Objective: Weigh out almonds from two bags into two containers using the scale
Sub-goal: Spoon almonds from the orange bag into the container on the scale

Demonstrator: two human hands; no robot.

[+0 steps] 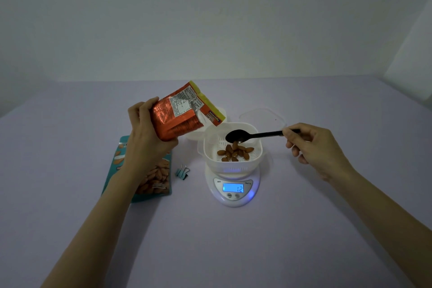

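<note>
Brown almonds (233, 152) are heaped in a white slotted plastic container (233, 167) set on the white round digital scale (233, 197). Above-left of the scale, a tilted orange foil bag (177, 121) is clamped by the curled fingers of the left hand (145, 135). Over the scale, a black plastic spoon (254, 135) is pinched by the fingers of the right hand (315, 147).

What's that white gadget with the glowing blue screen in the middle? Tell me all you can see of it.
It is a small kitchen scale, white and glossy like plastic, rounded in outline, flat on the pale purple table. Its front slopes toward the person and carries a lit blue display reading 12, with two small round buttons below. A white container of almonds stands on its platform.
</note>
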